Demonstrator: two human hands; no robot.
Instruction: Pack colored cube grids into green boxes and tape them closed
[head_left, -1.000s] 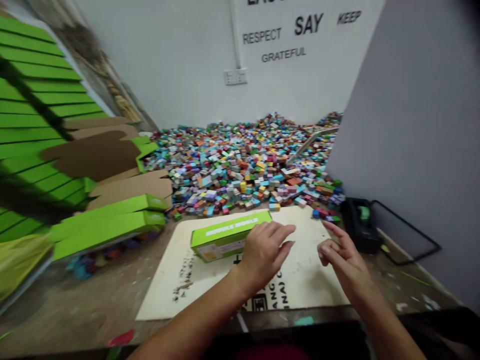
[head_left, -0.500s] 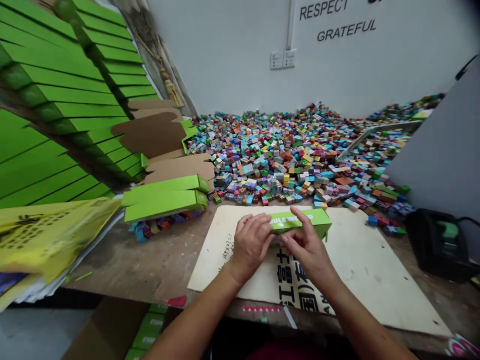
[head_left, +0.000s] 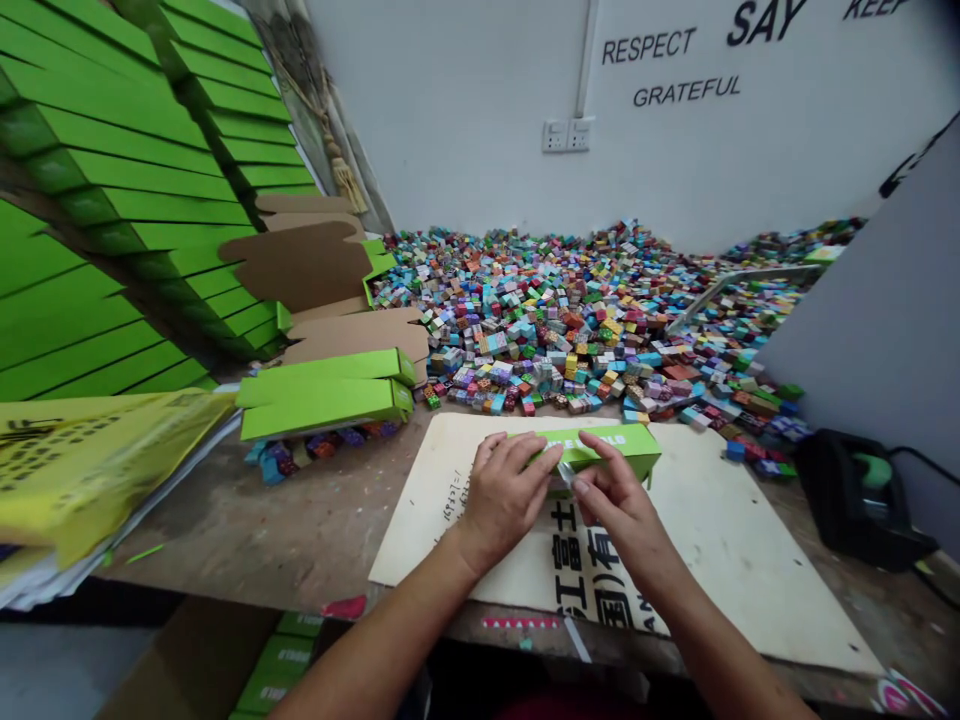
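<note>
A long green box (head_left: 641, 440) with white lettering lies across a cream cardboard sheet (head_left: 712, 530). My left hand (head_left: 506, 495) is wrapped over its left end, fingers on the top face. At the front edge of the box, my right hand (head_left: 619, 490) pinches a small shiny strip of clear tape (head_left: 568, 474) between thumb and fingers, its index finger stretched along the top. The tape's other end sits by my left fingertips. My fingers hide part of the lettering and the near side.
A black tape dispenser (head_left: 862, 500) stands at the right. Small patterned blocks (head_left: 555, 310) are heaped along the wall. On the left are stacked green boxes (head_left: 142, 200), an opened brown-lined box (head_left: 300, 270), green boxes (head_left: 322, 400) over several blocks, and a yellow bag (head_left: 105, 450) on papers.
The clear tape strip shows more plainly between my hands, and my right index finger has lowered slightly. My head view has tilted up, so more wall lettering shows. The box stays in place.
</note>
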